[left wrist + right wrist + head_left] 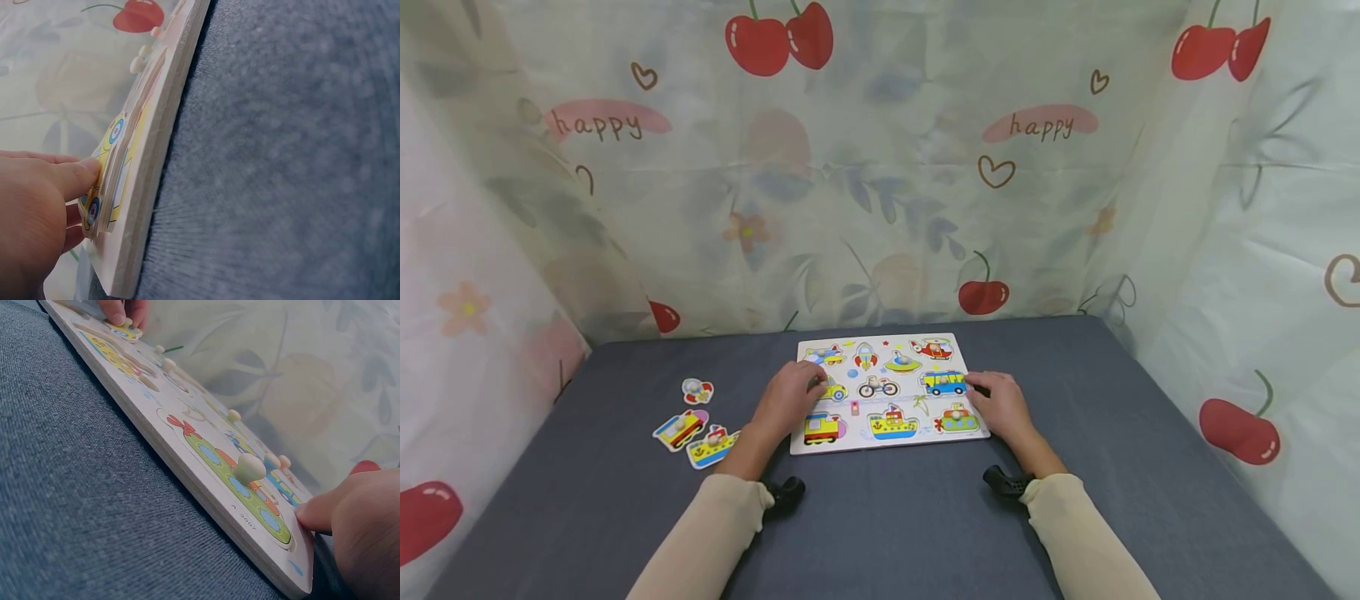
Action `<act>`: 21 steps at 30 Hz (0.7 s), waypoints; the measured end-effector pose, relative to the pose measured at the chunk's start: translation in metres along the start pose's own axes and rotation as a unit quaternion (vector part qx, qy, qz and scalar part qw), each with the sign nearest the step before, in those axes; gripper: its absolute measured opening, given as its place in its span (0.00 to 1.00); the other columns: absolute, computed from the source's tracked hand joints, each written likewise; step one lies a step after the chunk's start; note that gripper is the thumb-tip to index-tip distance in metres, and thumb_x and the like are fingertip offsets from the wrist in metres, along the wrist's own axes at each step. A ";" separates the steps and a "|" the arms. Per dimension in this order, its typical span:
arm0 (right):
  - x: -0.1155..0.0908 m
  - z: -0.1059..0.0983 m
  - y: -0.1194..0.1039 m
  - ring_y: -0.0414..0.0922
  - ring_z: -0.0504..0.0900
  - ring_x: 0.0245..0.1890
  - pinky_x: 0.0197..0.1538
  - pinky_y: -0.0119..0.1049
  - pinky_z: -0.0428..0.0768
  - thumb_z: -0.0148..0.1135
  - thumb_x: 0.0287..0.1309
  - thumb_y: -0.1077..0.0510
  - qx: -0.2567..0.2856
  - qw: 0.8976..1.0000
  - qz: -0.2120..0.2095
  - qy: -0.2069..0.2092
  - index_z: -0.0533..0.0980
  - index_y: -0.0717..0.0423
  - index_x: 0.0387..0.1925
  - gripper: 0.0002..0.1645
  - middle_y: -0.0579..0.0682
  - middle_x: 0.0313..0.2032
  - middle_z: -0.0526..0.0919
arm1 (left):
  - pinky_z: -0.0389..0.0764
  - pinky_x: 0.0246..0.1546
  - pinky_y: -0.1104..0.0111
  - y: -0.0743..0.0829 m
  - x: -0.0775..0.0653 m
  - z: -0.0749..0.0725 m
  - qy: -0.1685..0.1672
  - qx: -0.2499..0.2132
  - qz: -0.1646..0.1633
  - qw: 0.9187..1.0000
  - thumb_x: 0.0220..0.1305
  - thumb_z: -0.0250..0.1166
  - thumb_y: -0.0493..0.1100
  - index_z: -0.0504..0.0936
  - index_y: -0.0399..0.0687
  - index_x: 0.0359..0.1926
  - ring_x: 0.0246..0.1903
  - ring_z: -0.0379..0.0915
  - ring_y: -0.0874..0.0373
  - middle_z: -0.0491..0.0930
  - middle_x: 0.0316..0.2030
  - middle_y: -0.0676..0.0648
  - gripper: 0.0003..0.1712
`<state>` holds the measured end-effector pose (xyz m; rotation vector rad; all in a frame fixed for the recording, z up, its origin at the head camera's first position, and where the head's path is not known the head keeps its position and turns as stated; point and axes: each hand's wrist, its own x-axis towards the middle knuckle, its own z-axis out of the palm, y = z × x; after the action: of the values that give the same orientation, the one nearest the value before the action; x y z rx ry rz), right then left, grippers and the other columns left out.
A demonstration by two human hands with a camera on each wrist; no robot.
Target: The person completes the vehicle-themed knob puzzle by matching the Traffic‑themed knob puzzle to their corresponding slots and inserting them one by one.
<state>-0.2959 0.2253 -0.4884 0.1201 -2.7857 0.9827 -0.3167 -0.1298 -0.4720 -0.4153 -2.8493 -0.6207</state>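
Observation:
A white wooden knob puzzle board [891, 450] with vehicle pictures lies flat on the table. My left hand [790, 392] is over its left side, pinching a yellow car piece [94, 206] between thumb and fingers. Close to the board's surface, the car sits at its picture; whether it is fully seated I cannot tell. On the opposite side, my right hand [1002, 406] rests at the board's edge beside the blue bus piece [943, 382]. Its thumb [309, 515] touches the board's top; the other fingers are mostly hidden. A green submarine piece [240, 487] with a round knob lies nearby.
Left of the board lie three loose pieces: a rocket [697, 391], a train [681, 429] and a ship [711, 447]. Dark grey cloth [895, 525] covers the table. Patterned curtains [880, 167] enclose the back and sides.

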 end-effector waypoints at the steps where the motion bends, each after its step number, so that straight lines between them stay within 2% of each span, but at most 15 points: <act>1: 0.000 0.000 0.000 0.58 0.66 0.63 0.64 0.56 0.63 0.62 0.63 0.60 0.001 1.000 -0.001 0.001 0.78 0.60 0.57 0.21 0.61 0.56 0.78 | 0.73 0.47 0.59 0.000 0.000 0.000 -0.002 -0.001 -0.001 1.000 0.62 0.69 0.44 0.83 0.50 0.42 0.42 0.70 0.54 0.81 0.41 0.51 0.08; 21: -0.001 -0.001 0.000 0.59 0.66 0.62 0.63 0.57 0.63 0.61 0.63 0.61 0.004 1.000 -0.011 0.010 0.78 0.62 0.56 0.20 0.61 0.56 0.78 | 0.74 0.48 0.57 0.000 -0.002 0.000 -0.020 0.014 -0.018 1.000 0.62 0.68 0.45 0.85 0.50 0.48 0.43 0.71 0.54 0.81 0.43 0.50 0.14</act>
<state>-0.2953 0.2258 -0.4882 0.1410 -2.7569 0.9854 -0.3146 -0.1301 -0.4727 -0.3762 -2.9055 -0.5847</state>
